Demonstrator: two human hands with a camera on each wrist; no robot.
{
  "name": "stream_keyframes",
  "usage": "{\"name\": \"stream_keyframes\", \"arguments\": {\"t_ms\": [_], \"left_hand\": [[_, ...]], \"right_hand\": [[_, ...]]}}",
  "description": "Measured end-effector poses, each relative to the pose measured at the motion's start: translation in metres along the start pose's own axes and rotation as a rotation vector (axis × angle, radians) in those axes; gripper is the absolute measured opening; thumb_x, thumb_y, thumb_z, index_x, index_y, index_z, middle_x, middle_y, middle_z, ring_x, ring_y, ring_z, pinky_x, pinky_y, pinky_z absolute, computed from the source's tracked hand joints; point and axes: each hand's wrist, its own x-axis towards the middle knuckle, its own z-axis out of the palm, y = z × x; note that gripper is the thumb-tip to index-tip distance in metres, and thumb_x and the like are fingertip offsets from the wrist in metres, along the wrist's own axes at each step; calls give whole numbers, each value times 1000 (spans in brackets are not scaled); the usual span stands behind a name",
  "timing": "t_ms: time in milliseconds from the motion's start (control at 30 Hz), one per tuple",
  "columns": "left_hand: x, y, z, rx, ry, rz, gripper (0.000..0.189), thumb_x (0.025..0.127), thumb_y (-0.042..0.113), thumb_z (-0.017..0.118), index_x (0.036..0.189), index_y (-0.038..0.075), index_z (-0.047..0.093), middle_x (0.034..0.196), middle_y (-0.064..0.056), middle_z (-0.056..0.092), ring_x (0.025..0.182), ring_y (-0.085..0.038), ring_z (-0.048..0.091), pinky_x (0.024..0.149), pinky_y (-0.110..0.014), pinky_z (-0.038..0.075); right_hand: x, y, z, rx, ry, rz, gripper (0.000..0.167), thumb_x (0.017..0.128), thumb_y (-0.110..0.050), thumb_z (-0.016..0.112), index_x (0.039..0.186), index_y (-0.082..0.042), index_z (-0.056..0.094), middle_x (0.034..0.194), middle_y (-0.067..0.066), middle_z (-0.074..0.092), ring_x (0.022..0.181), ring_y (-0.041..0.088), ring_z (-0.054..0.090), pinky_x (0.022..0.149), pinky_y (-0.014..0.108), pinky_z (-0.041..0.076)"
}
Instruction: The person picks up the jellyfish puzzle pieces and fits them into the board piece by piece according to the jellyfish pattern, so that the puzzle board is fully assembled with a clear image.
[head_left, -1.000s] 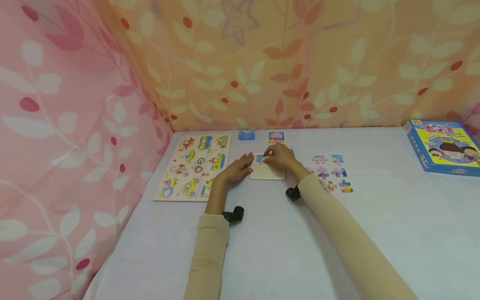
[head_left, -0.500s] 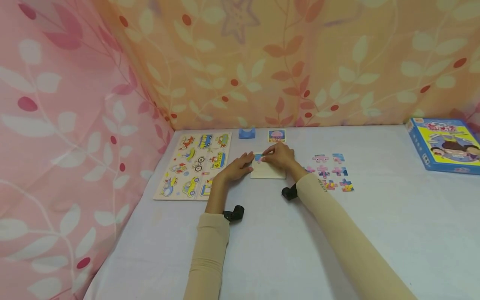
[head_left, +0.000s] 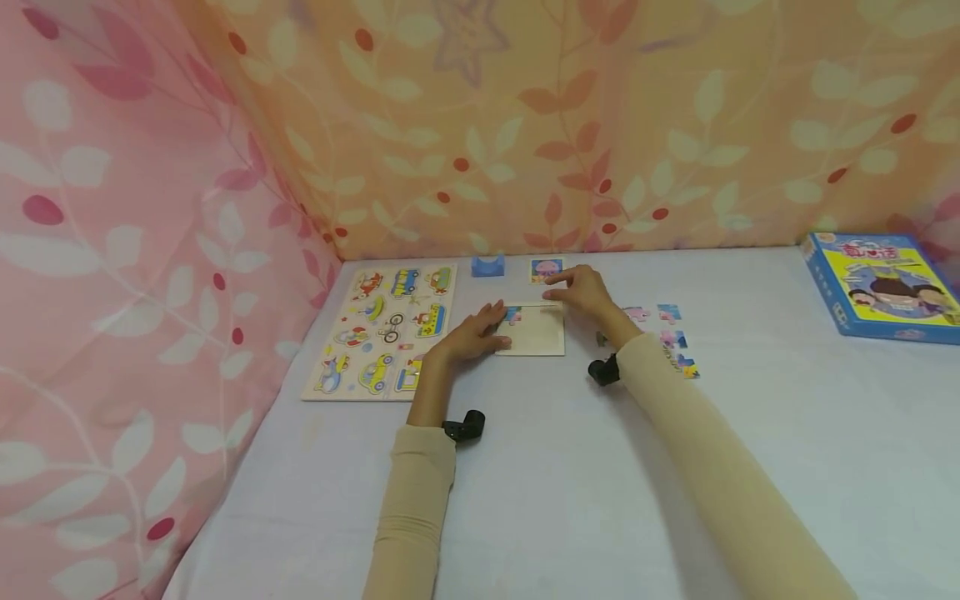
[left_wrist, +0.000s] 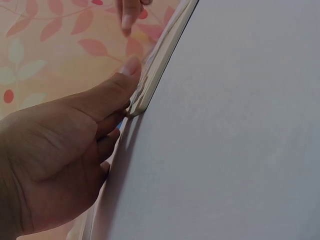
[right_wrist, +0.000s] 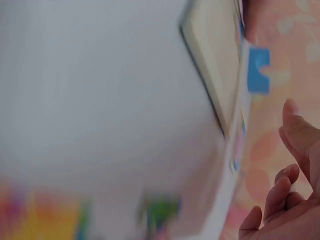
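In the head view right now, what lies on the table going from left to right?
Wooden vehicle puzzle board → left hand → pale square puzzle tray → right hand → loose pink and blue jigsaw pieces → blue and yellow cardboard box.

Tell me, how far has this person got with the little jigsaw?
Barely begun. One blue and pink piece sits in the far left corner of the small puzzle tray; the rest of the tray is bare. The left hand rests at the tray's left edge, and the right hand hovers empty over its far right corner. The loose pieces on the right are left to place.
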Motion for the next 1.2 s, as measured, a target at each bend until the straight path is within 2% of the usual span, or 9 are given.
{"name": "stream_keyframes", "arguments": {"t_ms": [133, 267, 333, 467, 633, 800, 1100, 1200], "left_hand": [[2, 3, 2, 22, -23, -44, 84, 83, 43, 63, 148, 23, 15, 156, 8, 5, 144, -16, -1, 117, -41, -3], [0, 2, 1, 54, -21, -22, 87, 81, 42, 66, 149, 21, 15, 156, 7, 4, 144, -16, -1, 117, -42, -2], [-1, 1, 0, 65, -20, -1, 87, 81, 41, 66, 148, 19, 16, 156, 6, 5, 144, -16, 0, 117, -42, -1], [1, 1, 1, 67, -20, 37, 89, 80, 41, 68, 148, 15, 17, 156, 2, 7, 144, -19, 1, 117, -43, -1], [0, 0, 1, 71, -19, 36, 91, 78, 41, 69, 148, 16, 17, 156, 1, 6, 144, -20, 1, 117, -44, -1], [-1, 2, 2, 68, -15, 30, 92, 78, 40, 70, 148, 15, 17, 156, 2, 5, 144, -20, 1, 117, -45, -1], [-2, -1, 6, 65, -3, 21, 92, 77, 40, 71, 148, 16, 18, 156, 2, 7, 144, -20, 3, 117, -44, 0], [-2, -1, 7, 71, 0, 18, 92, 77, 40, 71, 148, 17, 18, 156, 3, 7, 144, -19, 3, 117, -43, 1]], "right_hand": [[-6, 19, -40, 11, 63, 35, 35, 79, -23, 72, 108, -4, 68, 65, 2, 33, 65, 18, 31, 54, 28, 23], [-18, 46, -77, 15, 88, 72, 38, 80, -27, 71, 110, -5, 67, 61, 0, 33, 62, 18, 31, 54, 29, 25], [-27, 58, -91, -10, 61, 104, 40, 81, -27, 70, 114, -5, 66, 64, 2, 34, 65, 19, 32, 55, 29, 25], [-44, 78, -109, -76, -52, 177, 42, 82, -26, 69, 118, -6, 63, 81, 9, 38, 78, 24, 34, 62, 32, 27], [-51, 92, -112, -150, -163, 174, 42, 81, -24, 69, 119, -7, 62, 98, 16, 46, 92, 28, 38, 75, 36, 32], [-51, 95, -108, -204, -180, 129, 44, 79, -27, 72, 119, -10, 63, 100, 17, 49, 92, 29, 41, 77, 38, 33], [-49, 97, -98, -242, -188, 107, 41, 78, -31, 72, 115, -13, 66, 100, 16, 51, 91, 28, 43, 78, 41, 34], [-50, 98, -98, -254, -187, 117, 39, 79, -31, 71, 114, -15, 67, 98, 13, 51, 92, 27, 43, 78, 39, 32]]}}
